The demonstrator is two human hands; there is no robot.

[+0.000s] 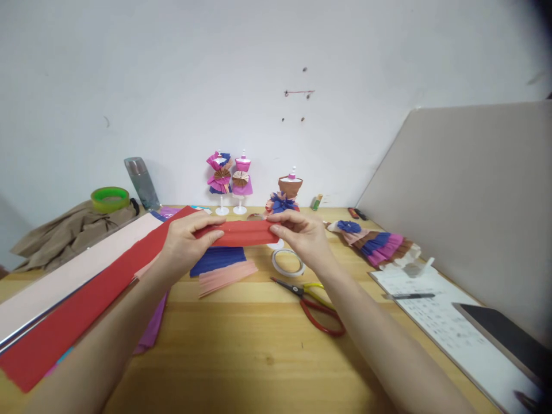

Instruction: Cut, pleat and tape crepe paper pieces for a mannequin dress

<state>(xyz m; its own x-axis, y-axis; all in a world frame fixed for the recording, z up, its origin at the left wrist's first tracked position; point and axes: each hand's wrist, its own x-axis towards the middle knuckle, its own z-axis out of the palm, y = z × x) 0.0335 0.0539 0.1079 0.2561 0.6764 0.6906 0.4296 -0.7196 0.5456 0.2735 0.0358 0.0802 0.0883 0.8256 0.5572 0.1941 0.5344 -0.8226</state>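
A strip of red crepe paper (248,233) is stretched level above the table between my two hands. My left hand (187,236) pinches its left end between thumb and fingers. The right end is pinched by my right hand (297,233). Below lie a pleated blue crepe paper strip (219,260) and a peach crepe paper strip (228,277). A roll of white tape (288,263) rests just under my right hand. Scissors with red and yellow handles (311,299) lie nearer to me, partly hidden by my right forearm.
Long red (86,307) and pale pink paper (73,264) lie at the left, by a brown cloth (64,236), green tape (110,200) and a bottle (144,184). Dressed mini mannequins (242,178) stand at the back. A paper dress (377,244), whiteboard (435,333) and phone (504,336) are right.
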